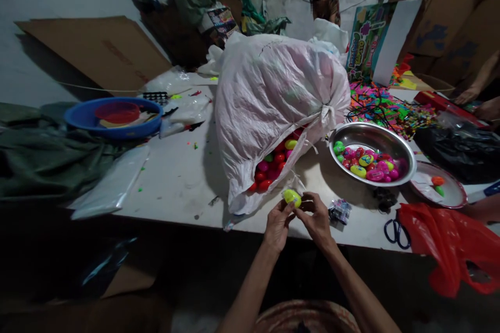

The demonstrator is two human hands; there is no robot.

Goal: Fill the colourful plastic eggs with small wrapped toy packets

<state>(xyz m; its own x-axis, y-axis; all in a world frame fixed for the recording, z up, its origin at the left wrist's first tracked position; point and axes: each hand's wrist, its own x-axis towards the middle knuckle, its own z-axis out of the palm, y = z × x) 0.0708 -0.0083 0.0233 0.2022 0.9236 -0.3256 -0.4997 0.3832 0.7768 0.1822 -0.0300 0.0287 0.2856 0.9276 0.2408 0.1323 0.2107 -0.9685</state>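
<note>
Over the table's front edge, my left hand (278, 225) and my right hand (314, 217) are closed together on a yellow plastic egg (292, 197). The fingers of both hands pinch it from its two sides. Just beyond them lies a large white woven sack (269, 93), tied at one corner. Red, pink, yellow and green eggs (278, 158) show through the sack's opening. To the right, a steel bowl (373, 140) holds several printed eggs in yellow, pink, red and green. A small patterned packet (340, 212) lies beside my right hand.
Dark-handled scissors (397, 234) and a red plastic bag (445, 244) lie at the front right, near an enamel plate (461, 196). Colourful small plastic pieces (385, 106) are heaped behind the bowl. At left stands a blue basin (113, 127). Another person's hand (469, 94) is at far right; one person (326, 2) is behind.
</note>
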